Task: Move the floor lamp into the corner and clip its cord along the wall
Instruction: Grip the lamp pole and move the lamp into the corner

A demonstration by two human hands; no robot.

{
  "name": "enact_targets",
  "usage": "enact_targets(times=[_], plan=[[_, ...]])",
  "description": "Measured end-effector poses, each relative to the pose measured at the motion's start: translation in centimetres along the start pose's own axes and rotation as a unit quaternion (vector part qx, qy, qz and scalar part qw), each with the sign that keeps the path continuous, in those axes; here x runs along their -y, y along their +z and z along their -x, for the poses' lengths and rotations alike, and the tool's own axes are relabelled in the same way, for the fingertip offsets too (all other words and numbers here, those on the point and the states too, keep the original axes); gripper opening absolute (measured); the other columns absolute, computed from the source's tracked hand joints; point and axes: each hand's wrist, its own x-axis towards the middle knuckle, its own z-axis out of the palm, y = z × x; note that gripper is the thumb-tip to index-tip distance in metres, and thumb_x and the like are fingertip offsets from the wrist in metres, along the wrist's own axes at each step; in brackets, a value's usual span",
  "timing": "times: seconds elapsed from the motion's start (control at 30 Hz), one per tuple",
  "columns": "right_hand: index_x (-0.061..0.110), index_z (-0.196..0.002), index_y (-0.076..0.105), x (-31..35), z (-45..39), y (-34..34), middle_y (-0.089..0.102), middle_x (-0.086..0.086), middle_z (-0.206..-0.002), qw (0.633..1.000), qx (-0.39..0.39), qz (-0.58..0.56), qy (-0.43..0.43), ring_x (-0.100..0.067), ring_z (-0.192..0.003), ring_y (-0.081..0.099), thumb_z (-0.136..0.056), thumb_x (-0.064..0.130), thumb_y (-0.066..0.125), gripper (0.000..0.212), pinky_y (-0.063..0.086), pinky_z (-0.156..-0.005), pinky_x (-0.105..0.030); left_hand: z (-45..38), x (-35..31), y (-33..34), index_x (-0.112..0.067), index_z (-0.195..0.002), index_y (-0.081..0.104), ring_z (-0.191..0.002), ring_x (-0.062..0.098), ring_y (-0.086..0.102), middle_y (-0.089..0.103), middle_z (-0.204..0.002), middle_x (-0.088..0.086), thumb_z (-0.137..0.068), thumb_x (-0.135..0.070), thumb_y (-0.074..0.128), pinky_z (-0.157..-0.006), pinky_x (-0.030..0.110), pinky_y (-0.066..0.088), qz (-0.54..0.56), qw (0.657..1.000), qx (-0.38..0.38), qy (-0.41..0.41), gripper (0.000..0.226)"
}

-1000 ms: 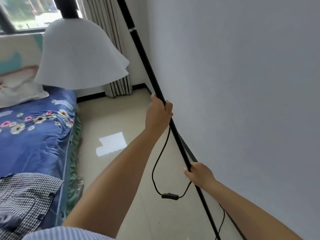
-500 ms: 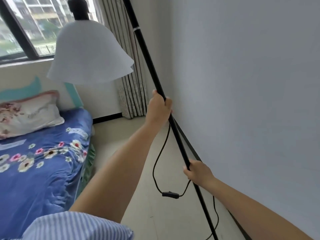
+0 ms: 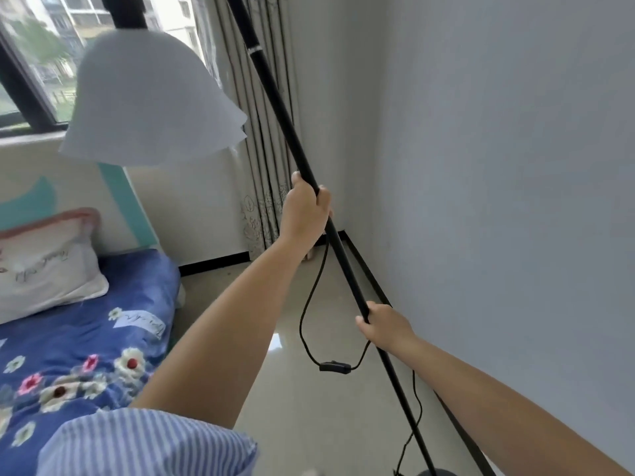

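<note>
The floor lamp has a thin black pole [image 3: 275, 97] that leans across the view, with a white bell-shaped shade [image 3: 151, 101] hanging at the upper left. My left hand [image 3: 307, 209] is closed around the pole at mid height. Lower down, my right hand [image 3: 385, 325] grips the same pole. A black cord [image 3: 305, 310] loops loosely below my left hand and carries an inline switch [image 3: 335, 367]. It trails down toward the lamp base [image 3: 436, 472] at the bottom edge. The room corner [image 3: 338, 231] lies just behind the pole.
A bed with a blue floral cover [image 3: 86, 341] and a pillow [image 3: 44, 266] fills the left side. Striped curtains [image 3: 261, 132] hang by the window [image 3: 34, 56]. A plain wall [image 3: 498, 201] with black skirting [image 3: 371, 276] runs along the right. Tiled floor [image 3: 275, 304] lies between bed and wall.
The view has lifted and moved forward, so the window, curtain and corner now appear larger and nearer. Both hands keep the same grips on the pole.
</note>
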Motion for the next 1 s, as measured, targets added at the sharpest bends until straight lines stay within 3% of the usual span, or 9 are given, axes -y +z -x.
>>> enact_targets(times=[0.07, 0.2, 0.33, 0.47, 0.6, 0.77, 0.9, 1.0], plan=[[0.019, -0.062, 0.033, 1.3, -5.3, -0.5, 0.034, 0.006, -0.054, 1.000, 0.007, 0.005, 0.006, -0.025, -0.066, 0.045, -0.089, 0.024, 0.042, 0.029, 0.030, -0.049, -0.027, -5.0, 2.3, -0.3, 0.000, -0.117, 0.035, -0.049, 0.008, 0.054, 0.047, -0.061, -0.004, -0.097, -0.005, 0.038, -0.047, 0.023, 0.052, 0.005, 1.000, 0.006, -0.001, 0.021], [0.011, -0.078, 0.037, 3.5, -15.2, -1.8, 0.037, 0.002, -0.058, 1.000, 0.007, 0.016, 0.023, -0.028, -0.072, 0.049, -0.090, 0.025, 0.041, 0.019, 0.036, -0.061, -0.031, -14.6, 5.8, -0.3, 0.003, -0.121, 0.033, -0.050, 0.005, 0.054, 0.047, -0.063, -0.005, -0.098, -0.005, 0.038, -0.052, 0.022, 0.054, 0.001, 1.000, 0.008, 0.009, 0.025], [0.008, -0.090, 0.047, 4.4, -24.2, -3.2, 0.058, -0.016, -0.082, 0.999, 0.006, 0.025, 0.042, -0.038, -0.089, 0.060, -0.090, 0.026, 0.040, 0.019, 0.044, -0.067, -0.036, -23.3, 9.1, 1.2, 0.001, -0.121, 0.034, -0.050, 0.006, 0.053, 0.048, -0.062, -0.005, -0.097, -0.006, 0.039, -0.058, 0.033, 0.055, -0.004, 1.000, 0.015, 0.019, 0.025], [0.003, -0.096, 0.052, 4.3, -33.7, -4.0, 0.067, -0.021, -0.095, 0.999, 0.013, 0.010, 0.049, -0.036, -0.088, 0.062, -0.089, 0.025, 0.040, 0.027, 0.050, -0.077, -0.040, -31.7, 12.9, 3.2, 0.004, -0.122, 0.031, -0.050, 0.008, 0.054, 0.047, -0.060, -0.005, -0.097, -0.007, 0.038, -0.061, 0.036, 0.056, -0.020, 0.999, 0.023, 0.017, 0.028], [0.010, -0.082, 0.044, 3.6, -43.3, -4.9, 0.067, -0.022, -0.096, 0.999, 0.023, -0.005, 0.043, -0.036, -0.087, 0.062, -0.089, 0.024, 0.040, 0.017, 0.050, -0.076, -0.039, -39.9, 16.3, 5.5, 0.005, -0.122, 0.033, -0.052, 0.015, 0.055, 0.048, -0.057, -0.006, -0.096, -0.006, 0.039, -0.060, 0.037, 0.056, -0.042, 0.999, 0.026, 0.013, 0.029], [0.013, -0.078, 0.040, 3.3, -54.1, -6.2, 0.068, -0.019, -0.094, 0.998, 0.026, -0.010, 0.047, -0.032, -0.082, 0.062, -0.089, 0.024, 0.041, 0.016, 0.049, -0.072, -0.035, -49.4, 19.9, 8.2, 0.006, -0.127, 0.031, -0.058, 0.022, 0.058, 0.050, -0.055, -0.005, -0.095, -0.005, 0.040, -0.050, 0.030, 0.050, -0.056, 0.998, 0.033, 0.003, 0.034], [0.013, -0.082, 0.045, 4.0, -62.4, -6.6, 0.067, -0.018, -0.098, 0.998, 0.041, -0.002, 0.056, -0.033, -0.088, 0.062, -0.090, 0.025, 0.042, 0.015, 0.050, -0.077, -0.037, -56.4, 23.3, 9.3, 0.005, -0.134, 0.024, -0.054, 0.019, 0.054, 0.056, -0.062, 0.003, -0.096, -0.008, 0.039, -0.048, 0.028, 0.047, -0.072, 0.996, 0.050, -0.012, 0.043], [0.006, -0.097, 0.053, 4.6, -69.1, -6.7, 0.068, -0.017, -0.099, 0.997, 0.046, 0.006, 0.062, -0.033, -0.089, 0.062, -0.090, 0.026, 0.042, 0.024, 0.048, -0.074, -0.034, -62.0, 26.4, 10.0, 0.009, -0.136, 0.020, -0.060, 0.024, 0.057, 0.061, -0.071, 0.009, -0.097, -0.009, 0.039, -0.054, 0.035, 0.052, -0.084, 0.995, 0.058, -0.010, 0.047]])
